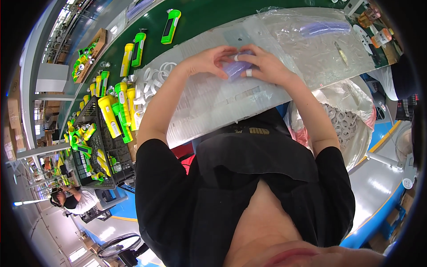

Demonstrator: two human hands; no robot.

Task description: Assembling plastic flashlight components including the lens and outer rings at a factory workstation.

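Between my hands, on the cardboard-covered worktop [213, 107], is a short stack of clear, purple-tinted plastic discs [237, 69]. My left hand [209, 61] curls round its left end, thumb and fingertips against it. The fingers of my right hand [269, 66] bend over the stack from the right; two of them wear white bands. A longer row of similar clear discs [324, 29] lies in a clear plastic bag [289, 22] at the far right. Many loose white rings [153, 80] are heaped beside my left forearm.
Yellow and green flashlights [109, 115] stand at the left, and several more lie on the green table [195, 29]. A black crate [102, 155] holds others. A sack of white rings [344, 120] sits below at the right. Another person [80, 200] is at the lower left.
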